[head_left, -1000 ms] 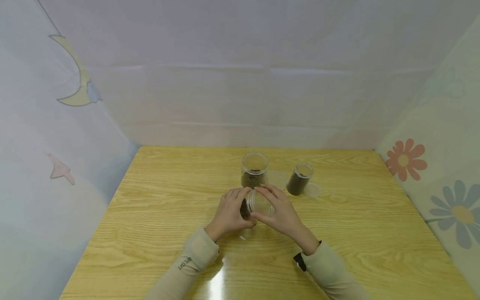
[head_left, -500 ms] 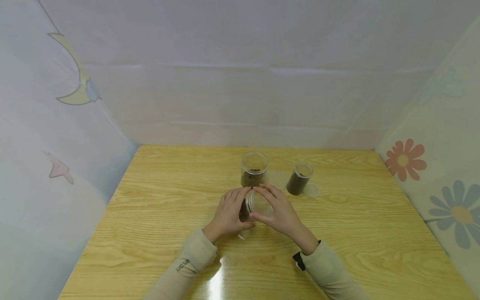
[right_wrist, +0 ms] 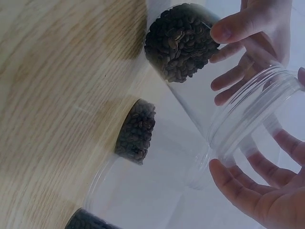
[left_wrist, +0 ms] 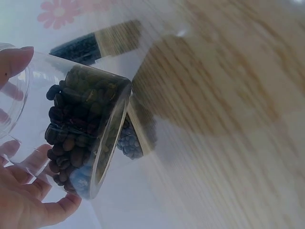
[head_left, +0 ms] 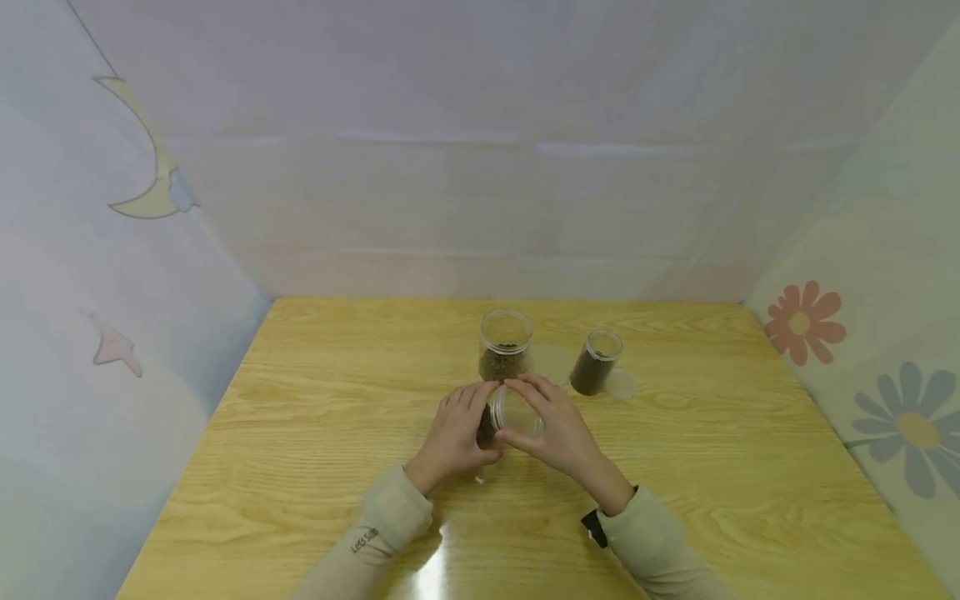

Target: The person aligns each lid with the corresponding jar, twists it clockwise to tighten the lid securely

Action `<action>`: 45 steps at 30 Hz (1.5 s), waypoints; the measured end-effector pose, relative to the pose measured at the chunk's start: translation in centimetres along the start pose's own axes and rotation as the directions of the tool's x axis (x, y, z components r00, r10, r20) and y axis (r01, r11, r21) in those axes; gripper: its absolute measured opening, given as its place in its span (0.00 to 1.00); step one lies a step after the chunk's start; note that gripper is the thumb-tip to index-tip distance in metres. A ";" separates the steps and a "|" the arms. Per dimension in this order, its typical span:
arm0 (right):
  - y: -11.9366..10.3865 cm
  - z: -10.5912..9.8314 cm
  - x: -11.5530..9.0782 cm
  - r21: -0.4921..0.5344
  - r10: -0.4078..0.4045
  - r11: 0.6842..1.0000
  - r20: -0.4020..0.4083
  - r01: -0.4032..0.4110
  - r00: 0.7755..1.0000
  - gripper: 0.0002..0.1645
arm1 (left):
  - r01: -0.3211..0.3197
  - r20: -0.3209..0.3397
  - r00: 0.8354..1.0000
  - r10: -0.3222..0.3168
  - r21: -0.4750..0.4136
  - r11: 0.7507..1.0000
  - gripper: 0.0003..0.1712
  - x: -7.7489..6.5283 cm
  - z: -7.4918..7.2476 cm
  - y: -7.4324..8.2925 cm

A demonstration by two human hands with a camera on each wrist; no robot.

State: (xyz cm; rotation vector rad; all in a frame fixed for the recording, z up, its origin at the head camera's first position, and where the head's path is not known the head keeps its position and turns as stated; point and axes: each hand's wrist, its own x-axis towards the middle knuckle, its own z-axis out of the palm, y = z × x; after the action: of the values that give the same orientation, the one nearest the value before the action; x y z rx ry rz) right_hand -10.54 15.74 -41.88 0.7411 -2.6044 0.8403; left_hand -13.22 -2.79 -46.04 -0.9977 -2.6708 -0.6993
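My left hand (head_left: 453,429) grips a clear jar (left_wrist: 40,76) by its side, fingers and thumb round the wall. Dark coffee beans (left_wrist: 71,129) lie at the jar's bottom end. The jar is tilted, its mouth toward my right hand (head_left: 551,425). There the right fingers and thumb curl round a clear lid (head_left: 521,412) at the jar's mouth. From the right wrist view, the ridged rim (right_wrist: 248,112) shows between the two hands. The right palm hides part of the lid in the head view.
A wide open jar (head_left: 506,333) with beans stands just behind my hands. To its right is a narrower open jar (head_left: 592,371) with dark contents. Two clear lids lie flat, one lid (head_left: 553,362) between the jars, the other lid (head_left: 621,384) beside the narrow jar.
The head view has shifted slightly, so the scene sits a little lower and further left. Both hands keep their hold on the jar and lid, with barely any movement.
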 end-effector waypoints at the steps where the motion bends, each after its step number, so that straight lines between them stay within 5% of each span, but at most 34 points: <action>1: 0.0 0.0 0.0 -0.003 0.003 1.000 -0.003 -0.003 1.000 0.41 | -0.001 -0.003 1.000 0.001 0.002 1.000 0.55 0.0 0.0 0.0; 25: -0.9 0.8 -0.2 -0.126 0.144 0.980 -0.097 -0.156 0.985 0.38 | -0.040 -0.047 0.998 0.043 0.054 0.998 0.53 -0.3 0.5 0.4; 36: -1.4 0.4 0.5 -0.148 0.350 0.925 -0.032 -0.351 0.936 0.38 | -0.050 -0.047 0.997 0.056 0.112 0.992 0.55 -0.3 0.4 0.6; 45: -1.5 -0.2 0.6 -0.202 0.371 0.913 0.053 -0.353 0.927 0.39 | -0.046 -0.035 0.998 0.050 0.099 0.994 0.55 -0.3 0.3 0.5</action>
State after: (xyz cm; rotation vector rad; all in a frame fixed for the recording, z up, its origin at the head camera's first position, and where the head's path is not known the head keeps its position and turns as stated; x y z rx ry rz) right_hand -10.12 14.64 -40.77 0.2484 -2.9026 0.6484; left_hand -12.66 -2.49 -46.23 -1.0090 -2.6122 -0.5653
